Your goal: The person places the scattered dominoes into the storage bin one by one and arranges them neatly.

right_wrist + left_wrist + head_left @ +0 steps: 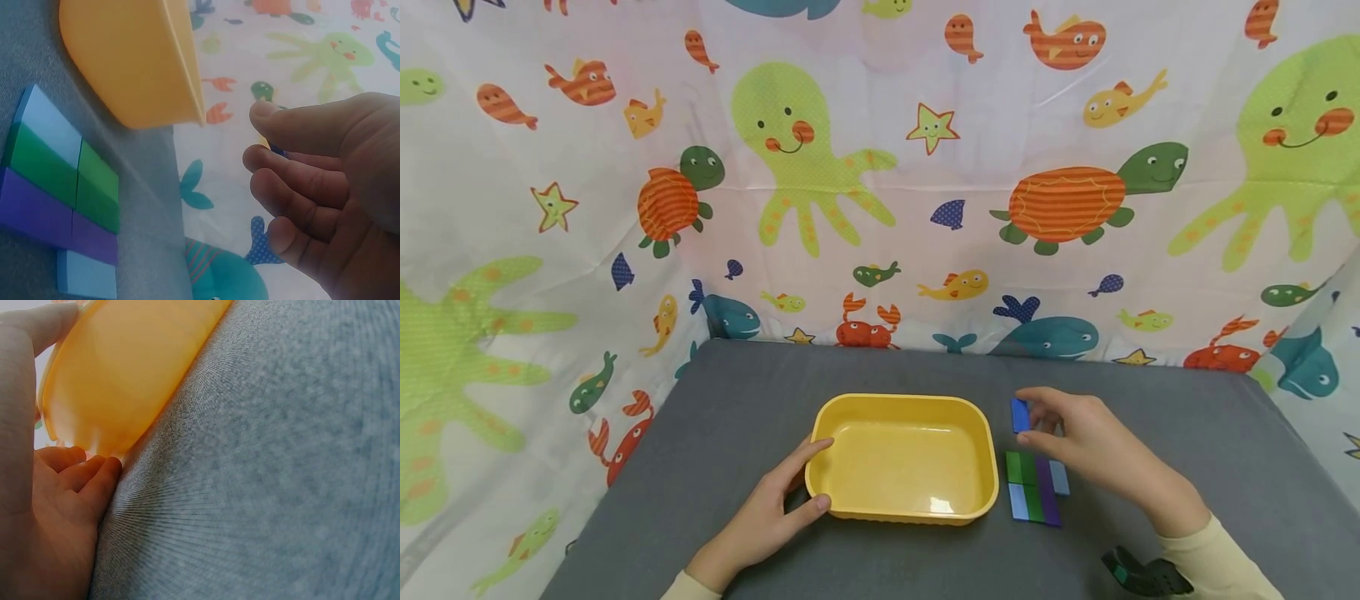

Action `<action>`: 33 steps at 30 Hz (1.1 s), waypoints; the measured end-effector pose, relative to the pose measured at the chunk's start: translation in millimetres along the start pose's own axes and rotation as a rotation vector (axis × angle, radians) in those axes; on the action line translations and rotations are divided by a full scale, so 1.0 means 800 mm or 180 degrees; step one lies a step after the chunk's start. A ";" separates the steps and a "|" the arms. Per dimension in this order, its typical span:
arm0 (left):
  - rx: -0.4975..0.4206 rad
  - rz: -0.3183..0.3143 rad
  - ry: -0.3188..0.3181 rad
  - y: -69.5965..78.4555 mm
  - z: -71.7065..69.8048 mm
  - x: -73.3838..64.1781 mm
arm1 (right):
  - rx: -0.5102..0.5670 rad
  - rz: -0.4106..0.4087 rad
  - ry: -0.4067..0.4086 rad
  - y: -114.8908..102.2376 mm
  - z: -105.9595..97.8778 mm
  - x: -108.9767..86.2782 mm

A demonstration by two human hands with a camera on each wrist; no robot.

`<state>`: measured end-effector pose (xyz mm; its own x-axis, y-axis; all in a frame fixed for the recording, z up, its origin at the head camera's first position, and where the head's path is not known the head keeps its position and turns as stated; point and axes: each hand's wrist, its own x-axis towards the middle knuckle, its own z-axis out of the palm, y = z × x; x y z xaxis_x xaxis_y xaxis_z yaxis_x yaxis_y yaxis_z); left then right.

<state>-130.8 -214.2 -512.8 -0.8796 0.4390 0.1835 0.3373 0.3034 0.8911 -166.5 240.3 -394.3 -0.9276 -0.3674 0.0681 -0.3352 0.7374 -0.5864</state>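
Observation:
A shallow yellow plastic tub [895, 515] lies on the grey table, nothing inside it. My left hand [767, 510] holds its left end, one finger over the rim and the thumb at the front corner; in the left wrist view other fingers [103, 481] bend against the tub's wall. Right of the tub, my right hand [1078, 427] pinches a small flat blue tile [1020, 416] between thumb and fingers. That tile is mostly hidden by the fingers in the right wrist view. Just below this hand, green tiles [44, 165], purple tiles [37, 215] and light blue tiles [87, 275] lie edge to edge.
Grey cloth covers the table [760, 367]. A white curtain [880, 167] printed with sea animals hangs behind it and at both sides. A black strap-like object [1142, 573] shows beside the right sleeve [1213, 562].

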 end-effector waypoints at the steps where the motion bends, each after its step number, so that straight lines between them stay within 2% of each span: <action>1: 0.0003 0.0013 -0.0002 0.000 0.000 0.000 | -0.0008 -0.0017 0.0002 -0.002 0.000 0.001; 6: 0.0007 0.0077 -0.0015 -0.003 -0.001 -0.002 | 0.0028 -0.0122 -0.0021 -0.012 0.002 0.006; 16: 0.0001 0.0039 -0.0021 -0.005 -0.001 -0.002 | 0.0111 -0.0325 -0.0065 -0.033 0.006 0.019; 33: 0.0003 0.0145 -0.0036 -0.007 -0.001 -0.001 | 0.0049 -0.0432 -0.0170 -0.062 0.028 0.045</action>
<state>-132.4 -217.2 -517.6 -0.8594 0.4619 0.2190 0.3772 0.2837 0.8816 -179.9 177.7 -380.9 -0.8636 -0.4932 0.1049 -0.4541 0.6702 -0.5871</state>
